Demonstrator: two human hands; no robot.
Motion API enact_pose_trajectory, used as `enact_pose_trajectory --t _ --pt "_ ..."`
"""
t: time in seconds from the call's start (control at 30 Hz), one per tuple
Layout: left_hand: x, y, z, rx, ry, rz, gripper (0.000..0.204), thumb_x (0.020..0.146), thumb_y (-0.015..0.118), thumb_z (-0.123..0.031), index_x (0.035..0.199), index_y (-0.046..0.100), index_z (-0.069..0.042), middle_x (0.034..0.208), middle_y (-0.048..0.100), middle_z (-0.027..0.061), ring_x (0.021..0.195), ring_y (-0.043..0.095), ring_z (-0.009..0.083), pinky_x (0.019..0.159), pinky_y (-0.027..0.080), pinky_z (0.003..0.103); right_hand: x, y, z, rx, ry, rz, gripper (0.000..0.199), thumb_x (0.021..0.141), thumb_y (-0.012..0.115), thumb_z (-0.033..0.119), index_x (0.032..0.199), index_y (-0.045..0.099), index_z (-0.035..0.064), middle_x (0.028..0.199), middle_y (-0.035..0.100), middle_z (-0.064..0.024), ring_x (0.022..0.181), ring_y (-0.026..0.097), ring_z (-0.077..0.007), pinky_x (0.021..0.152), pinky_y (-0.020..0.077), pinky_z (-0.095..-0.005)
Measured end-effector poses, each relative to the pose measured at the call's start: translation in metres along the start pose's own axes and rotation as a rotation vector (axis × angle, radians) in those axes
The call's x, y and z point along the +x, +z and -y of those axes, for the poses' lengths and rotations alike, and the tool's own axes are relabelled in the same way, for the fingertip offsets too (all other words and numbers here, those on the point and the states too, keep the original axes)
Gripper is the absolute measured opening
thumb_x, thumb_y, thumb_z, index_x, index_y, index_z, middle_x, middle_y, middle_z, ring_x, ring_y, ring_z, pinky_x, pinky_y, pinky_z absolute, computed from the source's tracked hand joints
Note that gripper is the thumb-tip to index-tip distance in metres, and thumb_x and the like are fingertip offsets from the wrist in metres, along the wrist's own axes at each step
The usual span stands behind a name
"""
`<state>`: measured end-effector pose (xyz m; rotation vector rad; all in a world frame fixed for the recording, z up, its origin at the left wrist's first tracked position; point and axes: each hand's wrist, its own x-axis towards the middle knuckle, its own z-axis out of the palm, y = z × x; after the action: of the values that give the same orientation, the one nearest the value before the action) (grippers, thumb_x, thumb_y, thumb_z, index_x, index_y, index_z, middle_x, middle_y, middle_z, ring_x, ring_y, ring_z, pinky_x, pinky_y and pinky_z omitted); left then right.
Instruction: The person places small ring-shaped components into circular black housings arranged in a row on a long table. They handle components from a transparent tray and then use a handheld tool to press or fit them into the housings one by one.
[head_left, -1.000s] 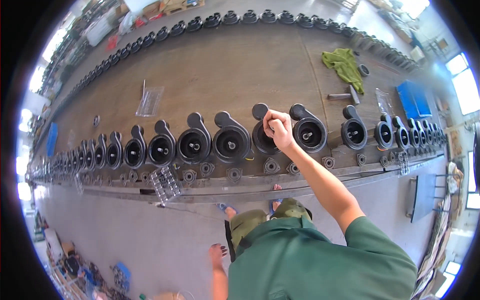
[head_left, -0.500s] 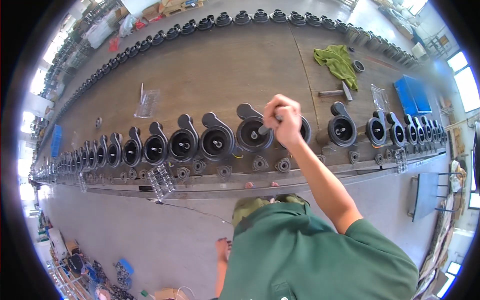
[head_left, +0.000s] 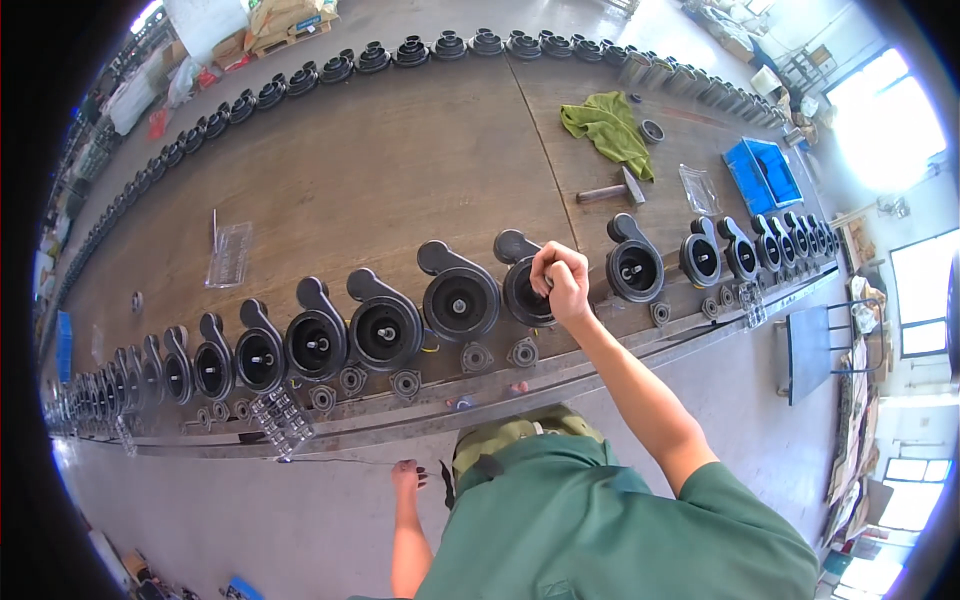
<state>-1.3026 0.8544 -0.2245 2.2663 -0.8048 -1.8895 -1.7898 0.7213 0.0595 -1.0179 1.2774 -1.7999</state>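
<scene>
Over a black pump-like housing [head_left: 521, 297], shaped as a round cup with a side spout, my right hand [head_left: 562, 283] is closed with its fingers curled into the cup's opening. Whatever the fingers grip is mostly hidden; only a small grey bit shows at them. Just left stands a similar housing [head_left: 460, 303] with a metal shaft end in its middle, and another housing [head_left: 634, 270] is to the right. My left hand [head_left: 407, 475] hangs low beside my body, away from the bench, its fingers loosely apart and holding nothing visible.
Similar housings line the bench's near edge, with small round flanges [head_left: 477, 357] before them. A hammer [head_left: 615, 189], green cloth [head_left: 612, 130], blue bin [head_left: 763, 178] and clear plastic trays [head_left: 230, 255] lie on the bench [head_left: 400, 150]. More black parts [head_left: 411, 52] line the far edge.
My right hand has moved right, from one housing to the neighbouring one. The grey, rod-like piece that stuck out of its grip earlier is now mostly hidden. The whole view has shifted and tilted.
</scene>
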Motion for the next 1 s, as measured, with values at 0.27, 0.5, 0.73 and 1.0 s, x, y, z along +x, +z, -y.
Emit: enact_pose_trajectory --t 0.27,0.5,0.73,1.0 --pt "-0.037 0.010 0.025 -0.090 -0.053 -0.037 0.031 0.092 0.056 -0.023 0.113 0.057 -0.001 0.097 0.069 0.0164 0.075 0.070 0.0277 0.062 0.058 0.042 0.007 -0.019 -0.015 -0.066 -0.081 0.047 0.016 0.073 0.042 0.000 0.067 0.056 -0.0042 0.056 0.050 -0.0036 0.047 0.042 -0.0082 0.044 0.0314 -0.0252" --pt "-0.076 0.082 0.048 -0.145 -0.026 -0.127 0.034 0.093 0.053 -0.022 0.117 0.057 0.002 0.095 0.069 0.0174 0.074 0.070 0.0278 0.061 0.058 0.041 0.016 -0.029 0.020 0.025 -0.071 0.258 0.014 0.074 0.044 0.000 0.068 0.057 -0.0029 0.054 0.050 -0.0020 0.048 0.042 -0.0075 0.046 0.0317 -0.0252" --pt "-0.109 0.195 0.090 -0.238 0.043 -0.159 0.038 0.095 0.054 -0.025 0.119 0.057 0.003 0.097 0.070 0.0177 0.076 0.071 0.0274 0.061 0.058 0.040 0.032 -0.152 0.101 0.298 -0.099 0.200 0.018 0.076 0.038 -0.003 0.072 0.056 -0.0031 0.056 0.047 -0.0004 0.048 0.034 -0.0042 0.043 0.0261 -0.0241" --pt "-0.165 0.265 0.134 0.022 0.038 -0.153 0.031 0.091 0.058 -0.022 0.109 0.062 0.003 0.086 0.067 0.0126 0.069 0.066 0.0257 0.054 0.053 0.037 0.028 -0.228 0.075 0.299 0.027 0.177 0.016 0.077 0.038 -0.001 0.071 0.053 -0.0027 0.051 0.041 -0.0024 0.043 0.031 -0.0086 0.044 0.0283 -0.0259"
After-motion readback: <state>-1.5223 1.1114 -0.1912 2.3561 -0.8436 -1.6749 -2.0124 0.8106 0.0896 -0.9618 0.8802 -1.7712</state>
